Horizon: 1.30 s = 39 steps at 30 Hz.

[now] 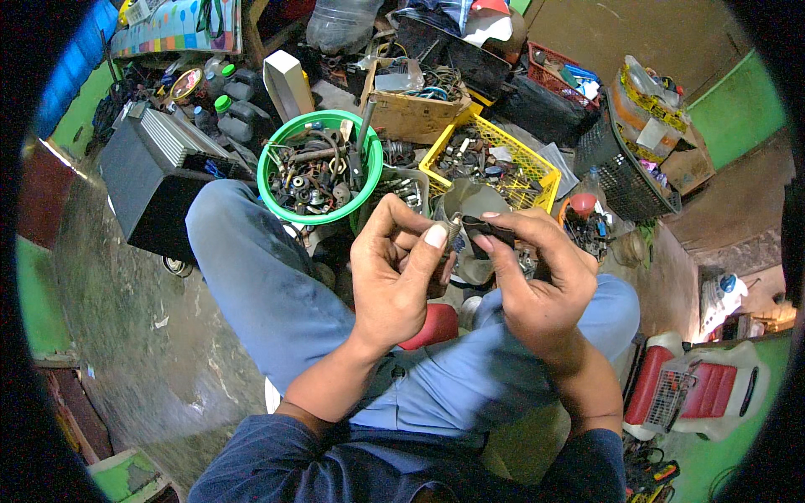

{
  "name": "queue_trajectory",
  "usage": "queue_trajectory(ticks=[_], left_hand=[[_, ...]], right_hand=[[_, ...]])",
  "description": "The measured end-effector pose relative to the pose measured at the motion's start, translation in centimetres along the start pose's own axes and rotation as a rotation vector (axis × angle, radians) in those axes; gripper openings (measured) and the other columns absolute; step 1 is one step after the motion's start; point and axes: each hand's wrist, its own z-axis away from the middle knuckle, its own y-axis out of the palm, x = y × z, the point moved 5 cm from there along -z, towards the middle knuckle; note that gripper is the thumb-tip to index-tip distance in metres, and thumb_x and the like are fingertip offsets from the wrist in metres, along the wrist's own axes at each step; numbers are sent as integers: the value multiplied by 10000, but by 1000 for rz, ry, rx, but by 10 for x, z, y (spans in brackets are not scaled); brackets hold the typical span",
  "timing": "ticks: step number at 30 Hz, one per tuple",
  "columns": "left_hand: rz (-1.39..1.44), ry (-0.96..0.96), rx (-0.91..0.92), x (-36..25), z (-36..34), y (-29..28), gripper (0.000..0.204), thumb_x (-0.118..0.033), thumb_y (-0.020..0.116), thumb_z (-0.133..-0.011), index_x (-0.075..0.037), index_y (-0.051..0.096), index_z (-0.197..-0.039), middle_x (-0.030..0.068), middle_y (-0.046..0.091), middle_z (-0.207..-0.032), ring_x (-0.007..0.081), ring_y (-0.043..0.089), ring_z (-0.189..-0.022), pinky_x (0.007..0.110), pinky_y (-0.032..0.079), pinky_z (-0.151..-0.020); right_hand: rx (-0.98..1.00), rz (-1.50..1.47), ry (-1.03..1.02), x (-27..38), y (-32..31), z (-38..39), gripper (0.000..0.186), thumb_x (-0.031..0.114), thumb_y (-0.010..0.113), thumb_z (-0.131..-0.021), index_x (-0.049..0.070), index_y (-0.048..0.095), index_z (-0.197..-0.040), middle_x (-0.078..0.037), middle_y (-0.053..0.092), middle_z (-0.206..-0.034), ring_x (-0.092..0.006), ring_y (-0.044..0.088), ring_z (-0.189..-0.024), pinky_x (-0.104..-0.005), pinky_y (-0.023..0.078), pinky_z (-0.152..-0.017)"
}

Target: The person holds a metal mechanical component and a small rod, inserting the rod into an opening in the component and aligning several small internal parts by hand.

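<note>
My left hand (392, 272) is closed, with thumb and fingers pinching a small metal spark plug (454, 230) whose tip points up and to the right. Close beside that tip, my right hand (547, 281) pinches a dark, thin folded piece, apparently sandpaper (488, 229), between thumb and fingers. The two pieces are almost together; whether they touch I cannot tell. Both hands are raised above my bent legs. Behind them stand a green basin (267, 191) of greasy metal parts and a yellow crate (549, 176) of small parts.
A cardboard box (411, 117) of wires sits behind the basin. On the left are a black case (138, 180) and dark bottles with green caps (239, 121). A black basket (625, 159) stands at the right, with a red-and-white plastic piece (696, 390) nearer me.
</note>
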Motion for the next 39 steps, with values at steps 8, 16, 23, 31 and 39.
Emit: queue_trajectory(ticks=[8, 16, 23, 31, 39], left_hand=[[-72, -84, 40, -3, 0, 3, 152, -107, 603, -960, -31, 475, -930, 26, 591, -666, 24, 494, -533, 185, 359, -458], [-66, -113, 58, -4, 0, 2, 143, -108, 598, -963, -31, 482, -930, 12, 578, -655, 24, 485, -525, 187, 352, -451], [-178, -106, 46, -6, 1, 1, 127, -78, 598, -956, -27, 487, -922, -15, 555, -654, -3, 458, -547, 170, 338, -471], [-192, -23, 22, -11, 3, 5, 119, -38, 607, -943, -23, 491, -918, -4, 576, -745, -4, 497, -637, 163, 401, -537], [-210, 22, 3, -9, 4, 5, 129, -41, 612, -943, -19, 489, -913, -4, 575, -756, -5, 503, -648, 157, 404, -544]], right_hand=[[-2, 4, 23, 0, 0, 0, 212, -106, 682, -797, -54, 680, -1002, -161, 691, -849, -239, 678, -736, -316, 537, -652], [18, 88, -71, 3, 1, 0, 235, -117, 684, -766, -57, 677, -993, -163, 685, -841, -265, 674, -732, -343, 541, -657], [75, 222, -206, 11, 3, 1, 346, -130, 683, -691, -44, 672, -1027, -150, 688, -874, -286, 671, -764, -365, 549, -658], [105, 301, -290, 12, 6, 5, 380, -114, 660, -668, -59, 658, -1045, -157, 693, -915, -296, 669, -775, -373, 563, -683], [194, 364, -340, 16, 8, 5, 502, -42, 615, -574, -80, 648, -1074, -189, 689, -982, -318, 667, -807, -380, 567, -712]])
